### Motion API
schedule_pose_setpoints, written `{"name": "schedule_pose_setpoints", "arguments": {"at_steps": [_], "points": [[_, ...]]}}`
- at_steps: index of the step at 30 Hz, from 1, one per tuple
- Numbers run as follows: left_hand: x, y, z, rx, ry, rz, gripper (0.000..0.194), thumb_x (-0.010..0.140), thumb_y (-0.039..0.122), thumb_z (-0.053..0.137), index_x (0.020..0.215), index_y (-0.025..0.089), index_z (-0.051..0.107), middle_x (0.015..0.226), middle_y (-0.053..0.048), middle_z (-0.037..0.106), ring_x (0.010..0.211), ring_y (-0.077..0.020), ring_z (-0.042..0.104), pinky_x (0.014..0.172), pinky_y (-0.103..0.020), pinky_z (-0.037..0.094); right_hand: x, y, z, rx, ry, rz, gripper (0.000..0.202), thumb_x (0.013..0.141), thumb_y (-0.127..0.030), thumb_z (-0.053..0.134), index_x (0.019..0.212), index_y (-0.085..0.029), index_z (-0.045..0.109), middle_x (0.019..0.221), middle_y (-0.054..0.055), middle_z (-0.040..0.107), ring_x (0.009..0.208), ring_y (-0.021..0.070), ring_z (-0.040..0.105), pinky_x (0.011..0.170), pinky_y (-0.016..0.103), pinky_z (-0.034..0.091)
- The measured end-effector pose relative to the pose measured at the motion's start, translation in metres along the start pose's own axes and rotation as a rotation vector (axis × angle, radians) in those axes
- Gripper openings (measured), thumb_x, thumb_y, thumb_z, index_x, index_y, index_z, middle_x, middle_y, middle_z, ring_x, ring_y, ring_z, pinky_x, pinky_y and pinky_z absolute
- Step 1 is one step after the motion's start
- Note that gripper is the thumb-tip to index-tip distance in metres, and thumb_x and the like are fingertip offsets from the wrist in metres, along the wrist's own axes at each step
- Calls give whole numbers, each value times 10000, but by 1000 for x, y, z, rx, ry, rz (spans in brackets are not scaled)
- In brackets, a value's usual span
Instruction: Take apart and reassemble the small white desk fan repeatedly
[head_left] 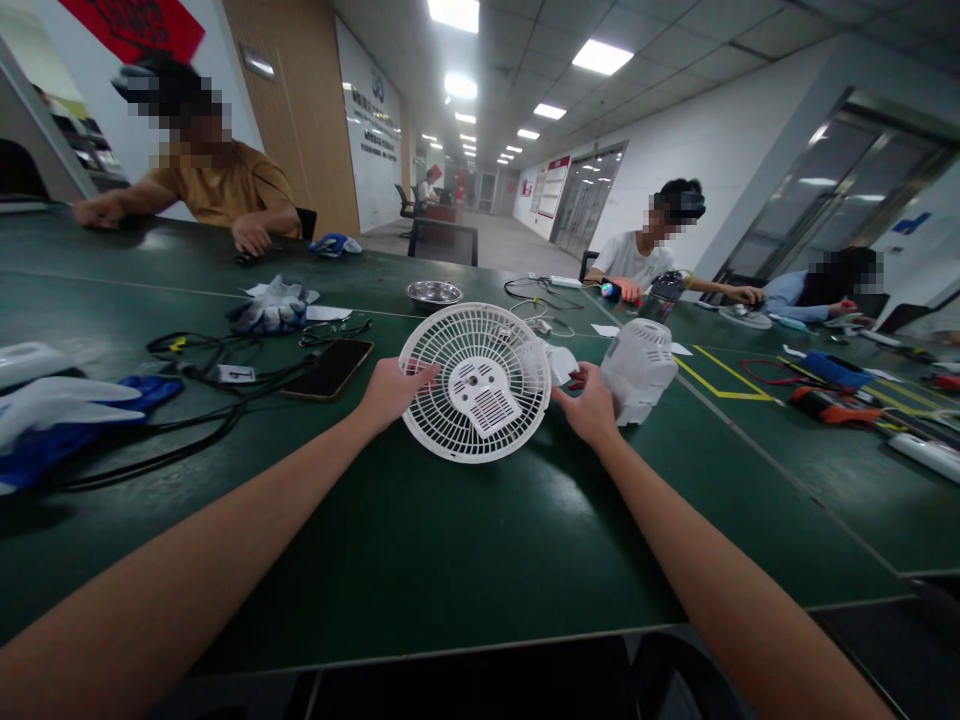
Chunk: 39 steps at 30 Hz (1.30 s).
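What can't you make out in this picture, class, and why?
All in the head view:
Left grip: finger placement behind the fan grille, hidden by its bars.
Right grip: exact fingertip contact, too small to tell.
Blue-and-white glove: cut off by the left edge.
Wall lettering: too small and blurred.
White housing: far side, hidden by its front.

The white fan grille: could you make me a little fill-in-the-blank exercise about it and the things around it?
1. The left hand grips the white fan grille, whose outline is ____.
2. The vented white housing stands beside the ____ hand.
3. The tabletop beneath is coloured ____.

Missing words: round; right; green.
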<state>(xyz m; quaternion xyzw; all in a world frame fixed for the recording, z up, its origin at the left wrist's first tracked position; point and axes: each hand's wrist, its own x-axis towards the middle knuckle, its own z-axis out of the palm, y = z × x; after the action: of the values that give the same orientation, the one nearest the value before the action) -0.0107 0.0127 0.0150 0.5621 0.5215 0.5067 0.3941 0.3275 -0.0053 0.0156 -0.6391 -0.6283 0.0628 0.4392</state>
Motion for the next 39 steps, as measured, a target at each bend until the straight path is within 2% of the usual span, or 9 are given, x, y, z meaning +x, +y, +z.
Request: {"name": "schedule_pose_setpoints", "arguments": {"at_steps": [7,13,15,19,22,24,28,33,39], "points": [[0,0,1,-28,1,-1,261,781,334,782,898,107,728,843,-116,768,762,-233,739,734,-367,602,0,2,-6,-365,-199,141,756,762,-625,675,1306,-131,500,1108,190,711,1023,351,686,920,474,510],[-3,3,0,-4,6,-12,229,787,316,776,891,117,735,838,-107,775,747,-237,739,718,-369,599,-2,-1,-7,-517,-311,34,626,777,-710,620,1030,-142,684,1050,205,693,986,359,667,870,483,516],[-3,4,1,1,10,1,209,794,306,771,876,118,734,825,-102,773,734,-232,737,709,-364,597,0,-6,-14,-433,-175,-68,503,828,-622,611,1024,-167,699,1014,163,686,968,325,655,896,478,506],[-3,4,1,-7,8,6,197,801,300,770,866,118,730,816,-98,771,730,-221,735,711,-353,594,8,-14,-39,-271,402,-263,415,796,-404,662,1154,-195,650,1166,135,605,1168,324,549,1047,524,410],[-3,4,0,-6,-1,2,213,801,312,773,880,119,731,831,-100,773,737,-221,736,710,-350,595,15,-7,-55,-259,704,-140,620,674,-323,728,1261,-215,562,1327,154,490,1298,378,441,1094,600,326],[-3,4,0,-4,2,-7,218,796,314,776,885,121,733,836,-100,775,740,-225,737,713,-351,596,22,5,-59,-230,735,23,755,620,-302,751,1328,-229,499,1377,172,453,1323,416,416,1084,646,305],[-3,3,-1,19,-6,-22,220,801,328,771,889,129,734,839,-103,776,729,-235,736,702,-361,596,32,38,-55,-88,543,295,935,562,-406,820,1384,-216,417,1288,181,571,1192,421,555,1028,657,376],[-2,1,-1,2,-4,-41,197,808,315,763,897,141,735,845,-104,775,745,-239,740,710,-370,598,37,62,-49,-28,547,171,919,570,-490,832,1353,-211,442,1262,151,642,1143,348,627,1015,510,464],[-4,5,0,4,9,-20,200,796,308,767,875,127,734,833,-107,770,731,-228,734,696,-352,588,46,84,-48,64,507,97,966,602,-515,820,1413,-192,408,1252,146,654,1096,305,653,992,468,483]]}}
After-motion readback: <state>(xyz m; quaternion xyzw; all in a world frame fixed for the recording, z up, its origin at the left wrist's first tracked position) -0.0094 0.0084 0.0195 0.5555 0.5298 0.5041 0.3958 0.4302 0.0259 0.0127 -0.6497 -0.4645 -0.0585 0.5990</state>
